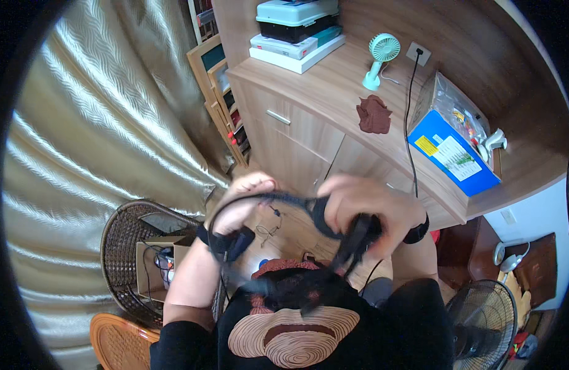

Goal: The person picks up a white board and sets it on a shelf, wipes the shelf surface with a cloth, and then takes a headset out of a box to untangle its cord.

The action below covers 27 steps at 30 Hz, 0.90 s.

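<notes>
Bright light, glare on the curtain (105, 148), motion-blurred hands (383, 209), bent edges, black corners

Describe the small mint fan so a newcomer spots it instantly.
Find the wooden cabinet in the upper view. On its top, between the box stack at left and the blue box at right, the fan stands upright behind a brown piece. Unlike these neighbours, it has a round grille on a slim handle.

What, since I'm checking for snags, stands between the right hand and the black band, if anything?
Nothing visible does. The right hand appears closed directly on the black band, though motion blur hides where each fingertip sits.
</notes>
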Each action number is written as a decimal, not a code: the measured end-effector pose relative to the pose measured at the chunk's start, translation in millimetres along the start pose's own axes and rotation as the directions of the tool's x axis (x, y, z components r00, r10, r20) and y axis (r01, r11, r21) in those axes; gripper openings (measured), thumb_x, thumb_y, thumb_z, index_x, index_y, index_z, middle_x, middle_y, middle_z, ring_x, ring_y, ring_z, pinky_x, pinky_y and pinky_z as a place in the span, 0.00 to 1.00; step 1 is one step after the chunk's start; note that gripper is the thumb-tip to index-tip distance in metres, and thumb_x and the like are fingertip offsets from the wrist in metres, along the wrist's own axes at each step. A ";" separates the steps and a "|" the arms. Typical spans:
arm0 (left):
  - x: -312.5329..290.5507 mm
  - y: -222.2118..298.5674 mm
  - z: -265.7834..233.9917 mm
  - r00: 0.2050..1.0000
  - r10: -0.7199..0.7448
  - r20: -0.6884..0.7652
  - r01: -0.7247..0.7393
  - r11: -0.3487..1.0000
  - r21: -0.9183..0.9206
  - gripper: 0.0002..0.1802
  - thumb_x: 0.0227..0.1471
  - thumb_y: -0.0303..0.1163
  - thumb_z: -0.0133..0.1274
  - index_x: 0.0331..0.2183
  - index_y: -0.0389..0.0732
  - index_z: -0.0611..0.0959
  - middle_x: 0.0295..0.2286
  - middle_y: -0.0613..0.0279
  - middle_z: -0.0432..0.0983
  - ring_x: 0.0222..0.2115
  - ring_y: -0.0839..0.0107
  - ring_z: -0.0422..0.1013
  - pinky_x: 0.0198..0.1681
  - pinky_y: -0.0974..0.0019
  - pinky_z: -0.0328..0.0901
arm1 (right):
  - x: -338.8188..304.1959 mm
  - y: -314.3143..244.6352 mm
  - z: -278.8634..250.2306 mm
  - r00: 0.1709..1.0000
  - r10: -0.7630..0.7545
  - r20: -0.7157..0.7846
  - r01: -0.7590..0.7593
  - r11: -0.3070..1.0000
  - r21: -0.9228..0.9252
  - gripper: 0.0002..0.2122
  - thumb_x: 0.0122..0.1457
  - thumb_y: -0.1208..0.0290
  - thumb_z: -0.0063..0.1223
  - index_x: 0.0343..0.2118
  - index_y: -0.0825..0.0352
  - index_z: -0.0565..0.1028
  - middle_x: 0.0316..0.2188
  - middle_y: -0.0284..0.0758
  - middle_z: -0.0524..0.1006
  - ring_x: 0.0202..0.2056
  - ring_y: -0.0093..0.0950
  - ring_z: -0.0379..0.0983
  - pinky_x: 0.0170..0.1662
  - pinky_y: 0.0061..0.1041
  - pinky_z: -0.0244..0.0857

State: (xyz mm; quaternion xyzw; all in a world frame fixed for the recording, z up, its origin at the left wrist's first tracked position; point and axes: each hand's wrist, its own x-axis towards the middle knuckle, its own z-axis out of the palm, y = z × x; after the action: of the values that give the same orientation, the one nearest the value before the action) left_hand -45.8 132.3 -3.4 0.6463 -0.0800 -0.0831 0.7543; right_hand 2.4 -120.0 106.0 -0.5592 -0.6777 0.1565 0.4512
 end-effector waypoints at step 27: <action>-19.7 -16.9 17.5 0.978 -0.138 0.157 0.094 0.961 0.259 0.15 0.56 0.38 0.43 0.25 0.37 0.76 0.18 0.72 0.66 0.20 0.83 0.60 0.25 0.77 0.58 | -29.3 54.5 12.7 0.742 0.375 -0.556 -0.669 0.471 -0.575 0.16 0.35 0.70 0.58 0.31 0.65 0.70 0.33 0.32 0.70 0.39 0.32 0.64 0.42 0.31 0.61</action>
State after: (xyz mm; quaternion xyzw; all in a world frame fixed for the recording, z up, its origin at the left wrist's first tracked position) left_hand -69.4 117.5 -17.7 0.7301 -0.1171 -0.1726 0.6507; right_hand 25.0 -124.9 47.3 -0.8928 -0.3772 -0.1062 0.2223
